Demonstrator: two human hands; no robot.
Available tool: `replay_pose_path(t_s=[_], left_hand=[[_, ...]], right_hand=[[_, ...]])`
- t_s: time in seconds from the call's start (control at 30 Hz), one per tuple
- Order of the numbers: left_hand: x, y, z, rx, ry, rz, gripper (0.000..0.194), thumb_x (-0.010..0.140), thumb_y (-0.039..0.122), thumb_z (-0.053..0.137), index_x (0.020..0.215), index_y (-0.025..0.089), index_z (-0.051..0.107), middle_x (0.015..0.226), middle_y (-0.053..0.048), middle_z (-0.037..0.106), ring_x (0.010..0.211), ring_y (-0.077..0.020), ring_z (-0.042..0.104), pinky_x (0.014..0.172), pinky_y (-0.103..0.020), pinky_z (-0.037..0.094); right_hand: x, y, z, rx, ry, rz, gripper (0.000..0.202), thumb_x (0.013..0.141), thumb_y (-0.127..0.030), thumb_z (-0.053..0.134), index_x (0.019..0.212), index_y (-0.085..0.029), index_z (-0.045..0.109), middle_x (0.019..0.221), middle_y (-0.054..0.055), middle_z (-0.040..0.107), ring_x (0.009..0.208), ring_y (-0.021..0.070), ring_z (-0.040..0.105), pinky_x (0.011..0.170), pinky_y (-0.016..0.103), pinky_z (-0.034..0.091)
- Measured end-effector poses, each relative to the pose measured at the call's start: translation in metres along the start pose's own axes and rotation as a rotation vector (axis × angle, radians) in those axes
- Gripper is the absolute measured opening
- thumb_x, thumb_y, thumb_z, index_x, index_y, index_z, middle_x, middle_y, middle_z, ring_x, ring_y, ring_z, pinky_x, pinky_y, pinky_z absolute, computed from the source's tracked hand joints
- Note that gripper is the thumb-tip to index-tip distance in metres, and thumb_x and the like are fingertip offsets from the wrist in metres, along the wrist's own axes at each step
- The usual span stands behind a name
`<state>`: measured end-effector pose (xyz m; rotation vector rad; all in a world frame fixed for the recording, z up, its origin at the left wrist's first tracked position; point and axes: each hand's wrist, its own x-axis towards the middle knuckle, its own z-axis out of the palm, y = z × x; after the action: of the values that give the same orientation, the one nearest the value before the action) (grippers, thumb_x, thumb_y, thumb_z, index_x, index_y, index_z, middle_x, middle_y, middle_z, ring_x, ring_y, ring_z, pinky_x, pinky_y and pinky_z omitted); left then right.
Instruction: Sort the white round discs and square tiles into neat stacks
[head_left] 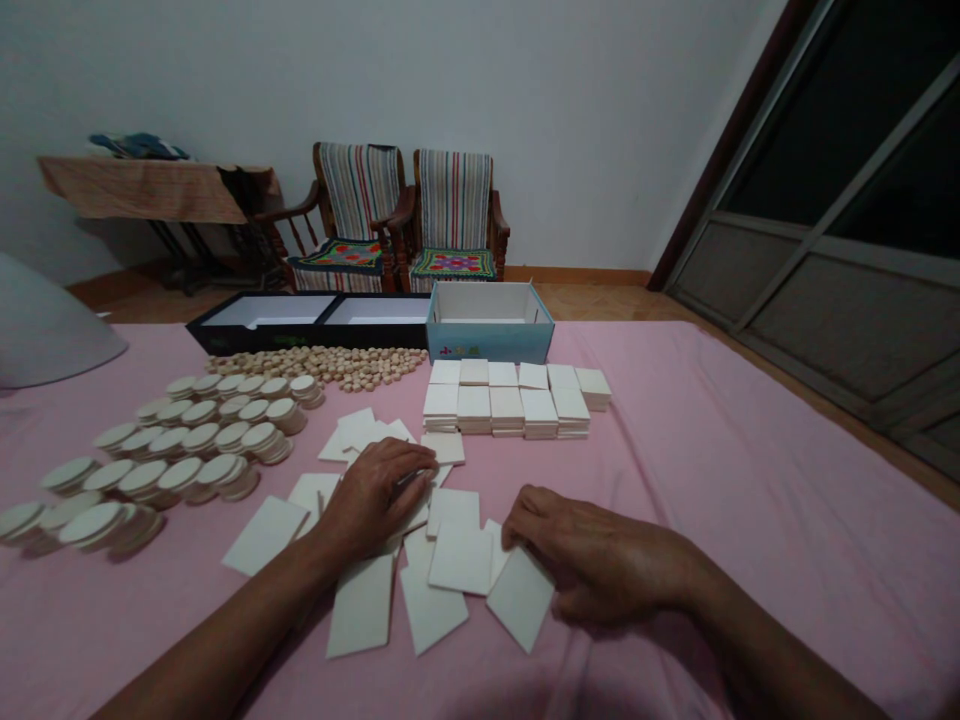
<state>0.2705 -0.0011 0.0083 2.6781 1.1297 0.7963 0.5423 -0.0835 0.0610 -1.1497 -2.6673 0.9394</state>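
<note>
Loose white square tiles (460, 558) lie spread and overlapping on a pink cloth. Over the left part of them is my left hand (379, 495), fingers bent together beside a small tile stack (444, 448); what its fingertips hold, if anything, is hidden. My right hand (592, 550) is at the right edge of the spread, fingers curled down at a tilted tile (523, 600); its fingertips are partly hidden. Beyond the hands stand neat stacks of square tiles (506, 408) in two rows.
Stacks of round white discs (142, 480) stand at the left. Small wooden pieces (322, 365) lie before a black divided box (262, 325). Beside it stands a light blue box (490, 340). Two chairs and a covered table are by the wall.
</note>
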Motion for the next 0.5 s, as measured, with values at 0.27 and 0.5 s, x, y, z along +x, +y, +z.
replay_pose_path(t_s=[0.27, 0.5], left_hand=[[0.002, 0.001, 0.000, 0.018, -0.001, -0.006, 0.023, 0.089, 0.029, 0.048, 0.094, 0.020, 0.069, 0.096, -0.007, 0.071, 0.090, -0.0198, 0.063, 0.080, -0.034, 0.048], [0.002, -0.001, 0.000, 0.030, -0.011, -0.002, 0.025, 0.089, 0.030, 0.047, 0.093, 0.019, 0.069, 0.096, -0.007, 0.071, 0.090, -0.0206, 0.063, 0.079, -0.035, 0.049]], right_hand=[[-0.012, 0.007, 0.001, -0.043, 0.191, 0.027, 0.028, 0.068, -0.012, 0.056, 0.094, -0.019, 0.050, 0.098, 0.005, 0.051, 0.087, 0.0168, 0.049, 0.077, 0.029, 0.043], [-0.032, 0.066, -0.042, -0.201, 0.598, 0.767, 0.034, 0.075, -0.048, 0.056, 0.090, -0.018, 0.058, 0.090, 0.007, 0.061, 0.079, 0.0209, 0.056, 0.063, 0.029, 0.039]])
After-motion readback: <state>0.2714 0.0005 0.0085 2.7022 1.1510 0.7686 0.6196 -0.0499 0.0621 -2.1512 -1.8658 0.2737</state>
